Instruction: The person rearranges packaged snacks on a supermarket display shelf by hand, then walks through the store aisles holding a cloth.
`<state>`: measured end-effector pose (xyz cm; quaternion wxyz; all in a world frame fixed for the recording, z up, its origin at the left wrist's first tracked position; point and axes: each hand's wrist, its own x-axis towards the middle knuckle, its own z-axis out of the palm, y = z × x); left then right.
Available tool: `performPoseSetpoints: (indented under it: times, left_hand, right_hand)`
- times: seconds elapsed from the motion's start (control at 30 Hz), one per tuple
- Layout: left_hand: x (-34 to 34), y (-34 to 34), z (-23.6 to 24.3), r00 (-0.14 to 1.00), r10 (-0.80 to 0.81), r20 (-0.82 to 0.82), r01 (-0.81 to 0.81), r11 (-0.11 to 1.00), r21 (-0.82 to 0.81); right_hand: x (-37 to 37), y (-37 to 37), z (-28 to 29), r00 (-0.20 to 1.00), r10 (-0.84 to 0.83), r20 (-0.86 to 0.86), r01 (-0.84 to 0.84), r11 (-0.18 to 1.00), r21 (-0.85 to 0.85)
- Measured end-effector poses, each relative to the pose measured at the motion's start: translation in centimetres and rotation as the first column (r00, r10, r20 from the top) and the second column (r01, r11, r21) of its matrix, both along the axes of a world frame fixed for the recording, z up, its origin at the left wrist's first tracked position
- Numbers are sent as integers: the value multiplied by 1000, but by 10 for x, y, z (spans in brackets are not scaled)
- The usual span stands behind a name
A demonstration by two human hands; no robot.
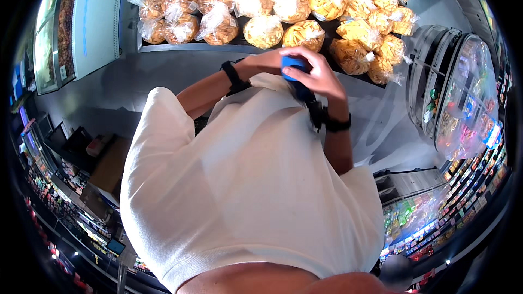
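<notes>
Gripping a small blue rectangular object (295,65) at twelve o'clock, the right hand (318,76) curls closed around it; the left hand (271,60), touching it behind, is mostly hidden, grip unclear, beneath clear bags of golden snacks (283,5).

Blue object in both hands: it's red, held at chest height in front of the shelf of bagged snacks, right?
Not quite. The object is blue, not red, as the head view shows. The rest holds: the left hand and right hand grip it together at chest height, in front of the shelf of bagged snacks.

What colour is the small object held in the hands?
Blue object, clearest in the head view, between both hands.
</notes>
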<state>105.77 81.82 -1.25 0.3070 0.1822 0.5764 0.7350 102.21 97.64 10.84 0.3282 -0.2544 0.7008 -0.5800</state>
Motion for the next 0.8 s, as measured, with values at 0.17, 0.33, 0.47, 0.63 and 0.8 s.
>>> performPoseSetpoints:
  times: [0.17, 0.33, 0.47, 0.63, 0.8]
  left_hand:
    - [15, -46, -10, 1000, 21, -11, -23, 982, -188]
    - [42, -104, -33, 842, 123, -525, -313, 905, -290]
    - [54, -115, -35, 898, 111, -425, -374, 702, -606]
    - [54, -103, -44, 950, 139, -280, -303, 634, -711]
    - [21, -68, 14, 985, 114, -126, -168, 550, -818]
  right_hand:
    - [-28, 19, -119, 779, -528, -339, 613, 756, 230]
    - [-26, 23, -159, 749, -334, -572, 611, 682, 403]
    - [-35, 21, -166, 780, -397, -483, 594, 712, 374]
    - [-33, 40, -141, 761, -394, -515, 620, 674, 401]
    - [-22, 72, -120, 698, -443, -563, 699, 594, 399]
